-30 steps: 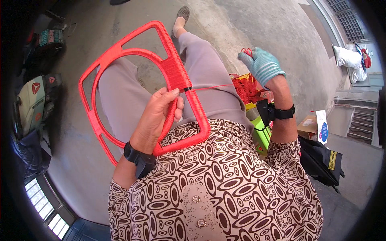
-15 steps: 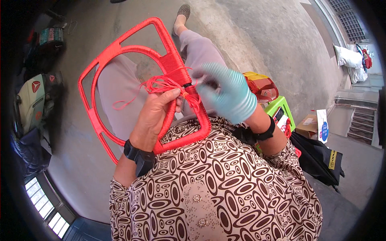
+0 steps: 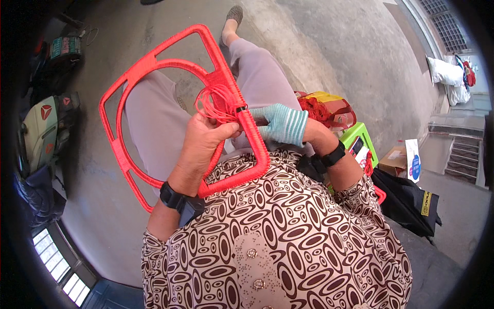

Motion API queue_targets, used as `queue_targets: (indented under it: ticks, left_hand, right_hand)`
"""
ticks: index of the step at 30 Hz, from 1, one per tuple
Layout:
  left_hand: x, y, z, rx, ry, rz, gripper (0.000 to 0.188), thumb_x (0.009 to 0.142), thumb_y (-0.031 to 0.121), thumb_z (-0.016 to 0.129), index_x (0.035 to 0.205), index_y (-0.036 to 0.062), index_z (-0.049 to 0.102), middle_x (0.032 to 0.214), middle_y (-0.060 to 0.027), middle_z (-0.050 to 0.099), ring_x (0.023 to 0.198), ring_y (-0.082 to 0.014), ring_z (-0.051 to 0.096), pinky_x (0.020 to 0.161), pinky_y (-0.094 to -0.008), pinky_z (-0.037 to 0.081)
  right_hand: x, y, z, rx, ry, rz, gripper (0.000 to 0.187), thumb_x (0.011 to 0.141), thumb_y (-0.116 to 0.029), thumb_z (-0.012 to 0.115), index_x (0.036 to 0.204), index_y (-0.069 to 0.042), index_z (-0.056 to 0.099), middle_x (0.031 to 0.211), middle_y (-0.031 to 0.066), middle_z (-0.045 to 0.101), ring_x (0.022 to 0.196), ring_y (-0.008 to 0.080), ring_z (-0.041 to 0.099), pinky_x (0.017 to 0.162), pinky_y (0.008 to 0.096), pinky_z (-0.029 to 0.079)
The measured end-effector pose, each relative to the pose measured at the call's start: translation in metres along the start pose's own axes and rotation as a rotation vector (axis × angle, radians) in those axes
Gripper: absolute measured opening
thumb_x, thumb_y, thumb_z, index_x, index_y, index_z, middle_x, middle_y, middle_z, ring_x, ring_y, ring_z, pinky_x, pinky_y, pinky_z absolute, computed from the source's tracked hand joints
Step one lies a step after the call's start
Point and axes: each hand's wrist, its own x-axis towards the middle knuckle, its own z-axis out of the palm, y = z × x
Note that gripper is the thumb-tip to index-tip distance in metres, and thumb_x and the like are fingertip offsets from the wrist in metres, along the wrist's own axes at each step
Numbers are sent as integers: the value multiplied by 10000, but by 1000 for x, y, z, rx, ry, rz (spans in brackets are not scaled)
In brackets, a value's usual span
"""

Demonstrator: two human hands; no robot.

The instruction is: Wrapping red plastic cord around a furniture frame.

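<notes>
A red cord-wrapped frame (image 3: 121,154), squarish with a round ring inside, rests across my lap, tilted. A looped bundle of thin red cord (image 3: 218,100) lies against its right side bar. My bare left hand (image 3: 208,133) is closed, thumb and fingers pinching the bundle's lower end beside that bar. On the bar, just above the fingertips, shows a short black unwrapped stretch (image 3: 241,109). My right hand (image 3: 283,123), in a pale teal striped glove, is at the bar's outer side, fingers curled in toward it. Its fingertips are partly hidden behind the bar, and what they grip does not show.
To the right stand a red and yellow bag (image 3: 329,109) with red cord in it, a green plastic stool (image 3: 357,139), a cardboard box (image 3: 396,156) and a black bag (image 3: 406,201). A scooter (image 3: 43,123) is at the far left on the concrete floor.
My right hand has come down and left from a blurred, raised position to the bar. The cord bundle has shifted up and is gathered more tightly; the black stretch shows more clearly.
</notes>
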Motion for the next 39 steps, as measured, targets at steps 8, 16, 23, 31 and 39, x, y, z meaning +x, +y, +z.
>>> queue_targets:
  ticks: [8,16,23,31,39]
  left_hand:
    - [-6,11,0,93,-105,-95,338,799,21,634,1121,-7,537,952,-57,634,770,-105,608,621,-223,516]
    - [1,4,-11,32,-97,-240,211,861,105,619,1040,4,571,783,-20,591,551,-64,551,412,-172,431]
    - [4,3,-4,-37,-77,-282,128,891,145,623,924,28,582,608,5,537,409,-35,436,348,-167,344]
    - [1,6,2,-22,-46,-270,130,898,136,609,927,13,579,699,-24,587,414,-42,437,346,-187,347]
    - [4,1,-7,-114,-59,-314,160,921,168,575,893,11,579,702,-59,602,381,-65,415,339,-206,335]
  right_hand:
    - [-32,16,-47,1193,605,-341,182,871,-218,602,963,-69,651,1002,71,629,751,156,588,625,270,478]
    - [-86,85,-113,1651,389,-823,137,890,-200,575,921,-66,578,840,29,578,647,90,496,518,190,398]
    - [-19,-8,-14,557,226,158,325,880,-324,588,964,-12,625,609,-33,504,478,66,439,451,219,366]
    - [-19,-23,1,448,275,106,275,865,-276,596,809,-11,640,656,-11,552,603,66,497,540,245,422]
    - [-58,137,-108,1399,834,-372,188,911,-251,583,939,-66,568,739,15,574,596,74,509,530,219,447]
